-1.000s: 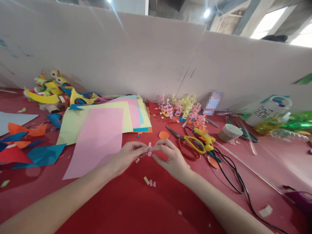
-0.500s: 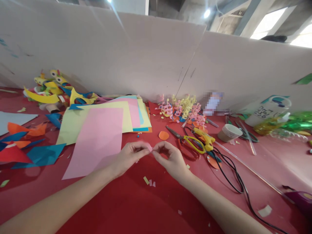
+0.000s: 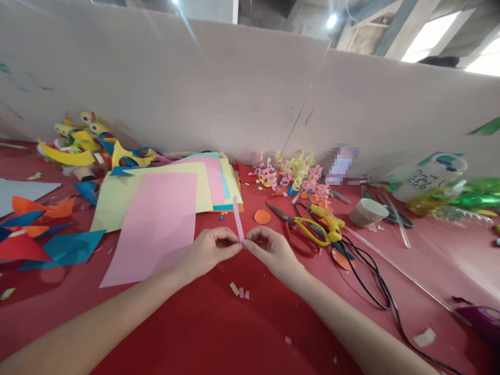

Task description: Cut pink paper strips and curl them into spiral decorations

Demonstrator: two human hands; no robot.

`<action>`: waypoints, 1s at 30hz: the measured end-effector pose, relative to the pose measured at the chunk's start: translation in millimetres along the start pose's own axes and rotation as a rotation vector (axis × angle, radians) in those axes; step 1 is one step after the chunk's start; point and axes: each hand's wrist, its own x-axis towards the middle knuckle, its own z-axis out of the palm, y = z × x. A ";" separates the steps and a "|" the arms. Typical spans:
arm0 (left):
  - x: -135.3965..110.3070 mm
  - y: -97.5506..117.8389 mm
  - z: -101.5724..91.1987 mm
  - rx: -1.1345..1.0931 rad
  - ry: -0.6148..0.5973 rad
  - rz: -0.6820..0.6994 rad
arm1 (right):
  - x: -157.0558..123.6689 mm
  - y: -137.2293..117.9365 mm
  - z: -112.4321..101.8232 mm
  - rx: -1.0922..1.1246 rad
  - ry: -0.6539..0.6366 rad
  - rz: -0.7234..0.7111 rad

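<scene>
A narrow pink paper strip (image 3: 238, 217) stands upright between my two hands, pinched at its lower end. My left hand (image 3: 209, 251) has its fingertips closed on the strip from the left. My right hand (image 3: 269, 251) pinches the same lower end from the right. Both hands hover just above the red table (image 3: 219, 333). A large pink sheet (image 3: 154, 224) lies just left of my left hand, on top of a stack of coloured sheets (image 3: 219, 182). Small paper scraps (image 3: 239, 290) lie on the table below my hands.
Yellow-handled scissors (image 3: 302, 225), a yellow glue gun (image 3: 331, 221) with a black cable (image 3: 375, 281) and an orange paper disc (image 3: 262, 216) lie right of my hands. Curled pink and yellow paper pieces (image 3: 291, 174) sit by the white partition (image 3: 234, 88). Paper cup (image 3: 367, 212), plastic bottle (image 3: 429, 179), paper cut-outs (image 3: 42, 229).
The pink strip was a short folded bit between my fingertips; now it stands unrolled, long and straight above them. My hands have stayed in nearly the same place.
</scene>
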 end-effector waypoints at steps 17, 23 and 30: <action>-0.7 -6.0 2.7 0.082 0.006 -0.003 | 0.3 2.3 -0.7 -0.074 0.001 0.029; -0.7 -0.9 2.3 0.133 0.012 0.032 | -0.8 3.7 -2.1 -0.131 0.063 -0.099; -0.3 -2.0 1.9 0.222 -0.008 0.155 | -1.0 4.3 -7.0 -0.323 0.024 -0.278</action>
